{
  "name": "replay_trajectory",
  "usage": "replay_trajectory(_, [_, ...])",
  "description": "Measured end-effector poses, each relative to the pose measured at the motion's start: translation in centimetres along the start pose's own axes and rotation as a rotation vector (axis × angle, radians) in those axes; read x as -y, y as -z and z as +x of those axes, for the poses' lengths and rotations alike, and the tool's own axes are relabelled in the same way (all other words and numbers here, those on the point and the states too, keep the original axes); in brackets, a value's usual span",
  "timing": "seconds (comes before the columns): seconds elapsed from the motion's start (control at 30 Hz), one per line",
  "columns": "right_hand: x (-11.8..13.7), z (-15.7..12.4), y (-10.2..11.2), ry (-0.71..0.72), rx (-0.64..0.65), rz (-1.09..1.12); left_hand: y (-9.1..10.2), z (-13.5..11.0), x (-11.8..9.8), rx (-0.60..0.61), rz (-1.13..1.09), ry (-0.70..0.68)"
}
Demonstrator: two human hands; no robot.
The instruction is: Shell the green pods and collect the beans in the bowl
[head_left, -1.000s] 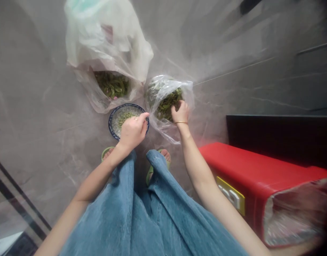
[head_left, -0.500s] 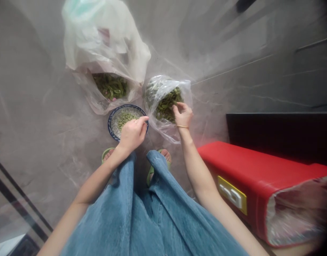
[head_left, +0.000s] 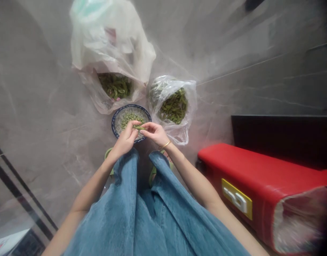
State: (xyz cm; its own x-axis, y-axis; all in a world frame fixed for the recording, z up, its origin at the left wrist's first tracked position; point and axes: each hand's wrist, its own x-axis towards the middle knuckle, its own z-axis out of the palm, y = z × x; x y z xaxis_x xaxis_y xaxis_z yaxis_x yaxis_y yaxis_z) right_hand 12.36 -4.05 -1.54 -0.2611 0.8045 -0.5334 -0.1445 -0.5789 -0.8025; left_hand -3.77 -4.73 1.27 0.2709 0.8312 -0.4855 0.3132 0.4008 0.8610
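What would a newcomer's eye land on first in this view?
At centre, the left hand and right hand pinch one green pod between them over a blue-rimmed bowl of shelled beans on the floor. Beyond the bowl sit two clear bags of pods, a large bag on the left and a small bag on the right. A bright red container lies at lower right.

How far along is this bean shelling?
Some is done: shelled beans lie in the bowl. In hand: the left hand and right hand pinch one pod between them over the bowl. Left: the small bag looks well filled with pods. The big bag holds pods too; shelled or not, I cannot tell.
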Motion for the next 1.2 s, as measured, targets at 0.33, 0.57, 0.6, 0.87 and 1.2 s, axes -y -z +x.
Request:
replay_trajectory(0.33, [0.5,-0.2,-0.3,-0.380,0.130,0.101,-0.8,-0.1,1.8,-0.189,0.346,-0.341])
replay_trajectory(0.57, [-0.6,-0.8,-0.8,-0.450,-0.056,0.258,-3.1,0.1,2.9,-0.140,0.586,-0.503])
replay_trajectory(0.6, [-0.7,-0.9,-0.9,-0.453,-0.065,0.273,-3.2,0.2,2.9,-0.139,0.604,-0.497])
replay_trajectory(0.87, [-1.0,-1.0,-1.4,-0.288,-0.203,0.236,-3.0,0.8,2.8,-0.106,0.599,-0.425])
replay_trajectory(1.2, [-1.0,-1.2,-4.2,0.057,-0.425,0.085,-4.5,-0.2,1.8,-0.335,0.214,-0.353])
